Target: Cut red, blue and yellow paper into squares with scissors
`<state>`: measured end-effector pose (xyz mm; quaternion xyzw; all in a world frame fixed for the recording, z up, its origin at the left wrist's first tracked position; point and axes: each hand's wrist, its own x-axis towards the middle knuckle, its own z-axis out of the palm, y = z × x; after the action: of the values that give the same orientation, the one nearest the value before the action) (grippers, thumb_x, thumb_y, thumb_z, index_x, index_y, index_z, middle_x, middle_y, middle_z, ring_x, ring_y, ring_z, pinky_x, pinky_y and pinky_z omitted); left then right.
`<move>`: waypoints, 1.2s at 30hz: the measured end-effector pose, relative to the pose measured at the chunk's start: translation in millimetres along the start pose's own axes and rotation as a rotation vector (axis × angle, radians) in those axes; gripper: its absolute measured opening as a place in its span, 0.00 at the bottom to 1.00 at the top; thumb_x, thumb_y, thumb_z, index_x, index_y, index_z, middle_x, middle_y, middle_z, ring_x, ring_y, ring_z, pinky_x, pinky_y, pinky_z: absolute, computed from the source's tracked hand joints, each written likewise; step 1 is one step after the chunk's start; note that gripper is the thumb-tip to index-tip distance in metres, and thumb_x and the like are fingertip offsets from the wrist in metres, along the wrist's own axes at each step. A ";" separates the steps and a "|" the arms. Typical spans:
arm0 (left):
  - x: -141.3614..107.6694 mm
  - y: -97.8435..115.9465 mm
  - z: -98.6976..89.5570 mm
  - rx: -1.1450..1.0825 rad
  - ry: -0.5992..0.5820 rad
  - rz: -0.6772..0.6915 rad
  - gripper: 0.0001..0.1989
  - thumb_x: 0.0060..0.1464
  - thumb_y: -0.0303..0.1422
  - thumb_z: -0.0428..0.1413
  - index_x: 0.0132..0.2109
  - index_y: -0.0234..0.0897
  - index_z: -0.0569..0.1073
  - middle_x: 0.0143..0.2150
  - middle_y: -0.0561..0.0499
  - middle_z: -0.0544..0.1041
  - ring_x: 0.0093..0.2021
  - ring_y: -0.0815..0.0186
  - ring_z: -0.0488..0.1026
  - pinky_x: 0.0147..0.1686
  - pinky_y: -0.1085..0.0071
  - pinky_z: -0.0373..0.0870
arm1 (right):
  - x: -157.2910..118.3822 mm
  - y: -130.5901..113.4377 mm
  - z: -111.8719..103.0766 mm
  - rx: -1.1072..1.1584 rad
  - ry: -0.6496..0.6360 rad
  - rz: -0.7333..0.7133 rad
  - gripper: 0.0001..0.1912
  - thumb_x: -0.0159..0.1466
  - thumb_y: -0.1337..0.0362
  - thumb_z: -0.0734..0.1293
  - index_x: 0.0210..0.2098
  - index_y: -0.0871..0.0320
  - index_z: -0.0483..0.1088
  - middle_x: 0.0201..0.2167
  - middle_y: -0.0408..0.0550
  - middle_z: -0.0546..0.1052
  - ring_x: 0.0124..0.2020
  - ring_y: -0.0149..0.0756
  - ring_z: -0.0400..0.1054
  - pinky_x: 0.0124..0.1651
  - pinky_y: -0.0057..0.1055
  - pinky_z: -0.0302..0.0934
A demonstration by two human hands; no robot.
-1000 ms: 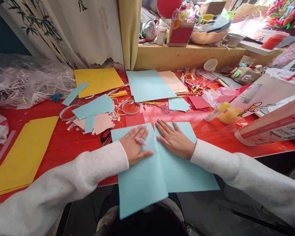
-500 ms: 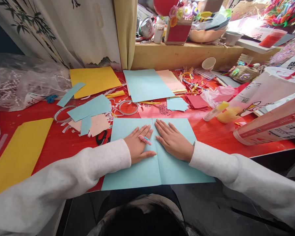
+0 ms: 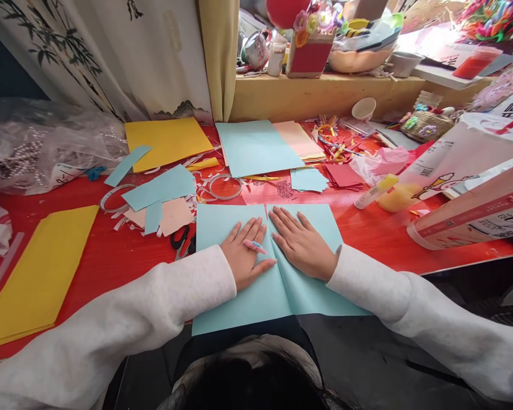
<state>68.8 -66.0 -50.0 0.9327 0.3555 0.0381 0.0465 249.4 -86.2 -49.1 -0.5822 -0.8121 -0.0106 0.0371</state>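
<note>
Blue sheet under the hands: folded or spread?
Spread: crease divides the blue sheet, left hand on one half, right hand on the other.

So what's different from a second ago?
The creased blue sheet slid away from the person, and its left half swung straighter beside the right half. The left hand shifted slightly right. Nothing was let go: both palms still lie on the sheet. The right hand and scissors stayed about put.

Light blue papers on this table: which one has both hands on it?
The creased sheet at the near edge of the table: left hand and right hand rest on its halves. The other light blue papers lie farther back, untouched.
</note>
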 end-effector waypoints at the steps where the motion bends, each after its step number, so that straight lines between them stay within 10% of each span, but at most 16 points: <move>1: 0.0 0.5 -0.1 0.000 -0.001 -0.005 0.39 0.57 0.52 0.31 0.63 0.23 0.49 0.66 0.39 0.46 0.66 0.57 0.42 0.63 0.56 0.41 | 0.0 -0.2 0.0 0.001 0.001 0.002 0.28 0.68 0.58 0.43 0.64 0.62 0.44 0.65 0.49 0.45 0.66 0.38 0.41 0.64 0.46 0.38; 23: -1.7 3.6 0.3 0.019 -0.016 -0.066 0.38 0.57 0.51 0.33 0.64 0.24 0.48 0.67 0.40 0.44 0.67 0.58 0.40 0.64 0.56 0.41 | 1.2 0.3 0.8 0.019 -0.018 0.031 0.28 0.68 0.58 0.44 0.64 0.63 0.43 0.66 0.49 0.44 0.66 0.38 0.38 0.65 0.47 0.36; 31: 1.2 -7.9 -20.8 -0.045 -0.051 0.014 0.45 0.52 0.58 0.30 0.64 0.24 0.47 0.67 0.36 0.42 0.66 0.53 0.37 0.63 0.56 0.41 | 3.6 16.8 -39.8 0.106 -0.007 -0.130 0.33 0.67 0.51 0.45 0.64 0.67 0.39 0.66 0.53 0.41 0.67 0.36 0.31 0.66 0.42 0.36; 36: -7.7 -1.4 -7.2 -0.018 -0.046 0.064 0.49 0.48 0.61 0.34 0.64 0.23 0.48 0.66 0.35 0.44 0.66 0.52 0.39 0.63 0.58 0.41 | -14.5 3.2 -17.4 0.039 -0.041 -0.204 0.32 0.67 0.53 0.45 0.64 0.67 0.43 0.66 0.51 0.44 0.66 0.38 0.34 0.65 0.44 0.38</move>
<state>61.4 -69.7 -43.3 0.9439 0.3238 0.0213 0.0621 257.9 -99.9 -32.9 -0.4959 -0.8678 0.0136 0.0304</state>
